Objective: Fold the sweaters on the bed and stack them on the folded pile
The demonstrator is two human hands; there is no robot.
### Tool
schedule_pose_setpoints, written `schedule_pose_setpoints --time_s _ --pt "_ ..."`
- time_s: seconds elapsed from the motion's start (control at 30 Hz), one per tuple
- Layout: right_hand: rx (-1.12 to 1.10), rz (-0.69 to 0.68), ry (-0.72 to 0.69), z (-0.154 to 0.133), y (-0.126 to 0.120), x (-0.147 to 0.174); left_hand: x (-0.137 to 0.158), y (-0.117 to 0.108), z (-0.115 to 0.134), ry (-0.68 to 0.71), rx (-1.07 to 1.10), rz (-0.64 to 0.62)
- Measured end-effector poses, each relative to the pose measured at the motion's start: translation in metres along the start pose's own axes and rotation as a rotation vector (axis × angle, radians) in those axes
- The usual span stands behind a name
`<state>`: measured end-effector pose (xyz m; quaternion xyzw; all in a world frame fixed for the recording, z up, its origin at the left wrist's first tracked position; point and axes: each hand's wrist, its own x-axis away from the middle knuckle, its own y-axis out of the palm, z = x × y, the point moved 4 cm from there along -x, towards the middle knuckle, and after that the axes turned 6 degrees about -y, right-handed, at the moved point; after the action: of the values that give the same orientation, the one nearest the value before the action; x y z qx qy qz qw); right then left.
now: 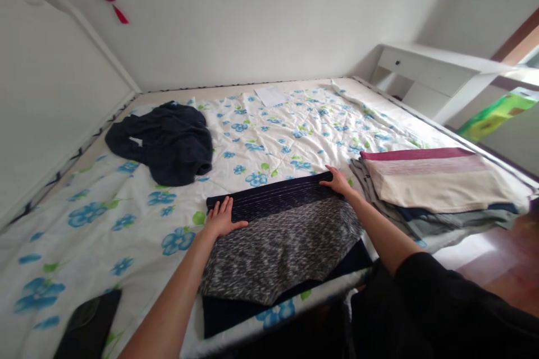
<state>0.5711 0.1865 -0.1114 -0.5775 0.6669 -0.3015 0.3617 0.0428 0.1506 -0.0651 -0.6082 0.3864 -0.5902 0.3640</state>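
Observation:
A folded knit garment point(282, 247), dark navy along its far edge and speckled grey below, lies at the near edge of the bed. My left hand point(222, 217) rests flat on its far left corner, fingers spread. On the far right corner lies my right hand point(337, 181), its fingers stretched over the navy band and the thumb apart. A plain navy layer shows beneath the speckled part along the near side. Both palms press on the cloth without gripping it.
To the right sits a stack of folded clothes point(429, 179). A crumpled dark garment point(168, 137) lies far left, and a black phone point(88, 325) near left. White paper point(270, 96) is by the wall. A white desk point(429, 76) stands beyond the flowered sheet point(252, 148).

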Motion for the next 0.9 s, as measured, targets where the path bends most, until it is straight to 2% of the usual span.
schedule_pose_setpoints --time_s 0.1,0.23,0.37,0.47,0.6,0.67,0.77,0.9 --pt "-0.077 -0.049 0.062 0.005 0.002 -0.004 0.000 0.000 0.001 -0.020 -0.028 -0.017" --pt "-0.152 -0.049 0.160 0.006 -0.002 -0.007 0.000 0.000 0.001 -0.021 -0.034 -0.026" --pt "-0.267 0.044 0.229 0.008 -0.010 -0.008 0.000 0.000 0.001 -0.024 -0.032 -0.033" --pt "-0.456 0.078 0.310 0.011 -0.013 -0.004 0.000 0.000 0.001 -0.026 -0.023 -0.033" --pt "-0.790 -0.147 0.448 0.006 0.000 0.003 0.001 -0.001 0.002 -0.021 0.001 -0.027" --pt "-0.833 -0.193 0.501 0.004 0.005 0.004 0.002 -0.001 0.002 -0.020 0.008 -0.025" --pt "-0.768 -0.083 0.532 0.006 0.004 0.001 0.002 -0.002 0.003 -0.018 0.003 -0.022" --pt "-0.663 0.066 0.453 0.009 -0.002 -0.005 0.001 -0.003 0.003 -0.035 -0.009 -0.035"
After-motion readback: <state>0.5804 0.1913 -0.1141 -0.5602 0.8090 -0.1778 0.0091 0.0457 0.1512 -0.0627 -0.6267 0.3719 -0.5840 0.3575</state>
